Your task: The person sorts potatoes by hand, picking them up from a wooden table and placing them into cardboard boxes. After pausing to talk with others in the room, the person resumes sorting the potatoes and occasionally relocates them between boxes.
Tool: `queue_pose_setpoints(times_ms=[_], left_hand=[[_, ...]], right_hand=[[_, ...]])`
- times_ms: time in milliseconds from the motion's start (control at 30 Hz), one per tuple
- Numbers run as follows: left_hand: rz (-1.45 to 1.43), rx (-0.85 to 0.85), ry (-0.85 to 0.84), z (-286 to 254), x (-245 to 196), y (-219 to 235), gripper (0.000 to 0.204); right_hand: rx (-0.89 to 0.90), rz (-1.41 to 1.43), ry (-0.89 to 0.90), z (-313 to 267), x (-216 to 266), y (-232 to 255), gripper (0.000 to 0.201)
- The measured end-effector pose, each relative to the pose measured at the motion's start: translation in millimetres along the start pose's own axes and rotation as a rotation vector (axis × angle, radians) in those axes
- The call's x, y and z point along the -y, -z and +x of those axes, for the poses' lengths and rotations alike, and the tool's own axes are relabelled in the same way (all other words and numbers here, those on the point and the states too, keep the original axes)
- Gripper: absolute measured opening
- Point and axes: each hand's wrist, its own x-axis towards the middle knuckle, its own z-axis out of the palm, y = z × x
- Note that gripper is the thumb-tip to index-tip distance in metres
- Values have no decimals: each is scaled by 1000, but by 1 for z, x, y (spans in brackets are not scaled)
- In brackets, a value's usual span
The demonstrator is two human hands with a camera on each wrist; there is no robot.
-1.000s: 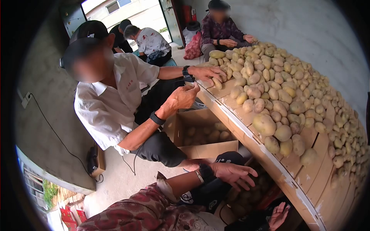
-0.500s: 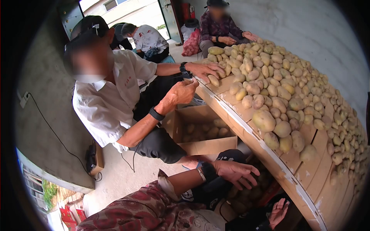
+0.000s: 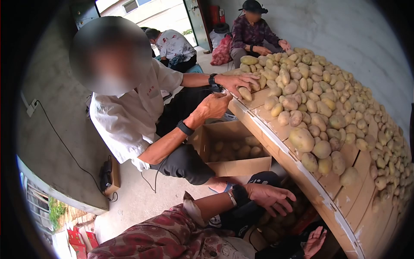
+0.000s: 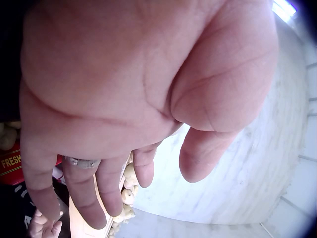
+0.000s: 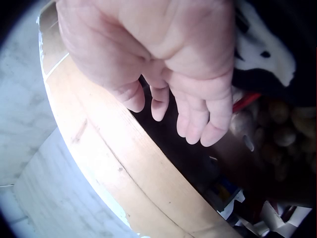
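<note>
In the head view my left hand (image 3: 271,198) hangs over potatoes in a dark space beside the table, palm turned up, fingers spread and slightly bent, holding nothing. The left wrist view shows this palm (image 4: 124,84) large, with a ring (image 4: 81,162) on one finger. My right hand (image 3: 315,242) is lower right, beside the table edge, fingers loosely bent. It is empty in the right wrist view too, where the palm (image 5: 163,54) is near the wooden table edge (image 5: 129,148). Neither hand touches a potato.
Many potatoes (image 3: 319,99) are heaped on the table (image 3: 276,134). Across from me, a person in a white shirt (image 3: 125,125) rests one hand by a potato (image 3: 245,93). A cardboard box (image 3: 241,167) of potatoes stands below. Other people sit behind.
The head view shifts left, then back right. Both of my hands keep nearly the same pose. The person in white raises the head slightly.
</note>
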Motion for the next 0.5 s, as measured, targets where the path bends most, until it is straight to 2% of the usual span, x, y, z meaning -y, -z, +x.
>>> queue_pose_setpoints(times_ms=[67, 100, 167, 200, 267, 300, 433, 500], left_hand=[[16, 2, 3, 1, 0, 2, 48], [28, 7, 5, 2, 2, 3, 48], [16, 18, -14, 4, 3, 1, 46], [2, 35, -29, 1, 2, 1, 45], [5, 34, -39, 0, 2, 3, 43], [12, 34, -33, 1, 2, 5, 43], [24, 17, -32, 2, 1, 6, 46], [41, -4, -27, 2, 1, 4, 47]], right_hand=[[171, 239, -102, -8, 7, -32, 37], [175, 240, -106, -9, 12, -30, 37], [314, 328, -198, -4, 10, -27, 40], [-18, 165, -114, -16, 10, -74, 35], [147, 278, -186, -13, 9, -77, 27], [-141, 76, -17, -32, 7, -145, 22], [-9, 155, -68, -28, 8, -130, 19], [-335, 33, 5, -39, 8, -176, 19]])
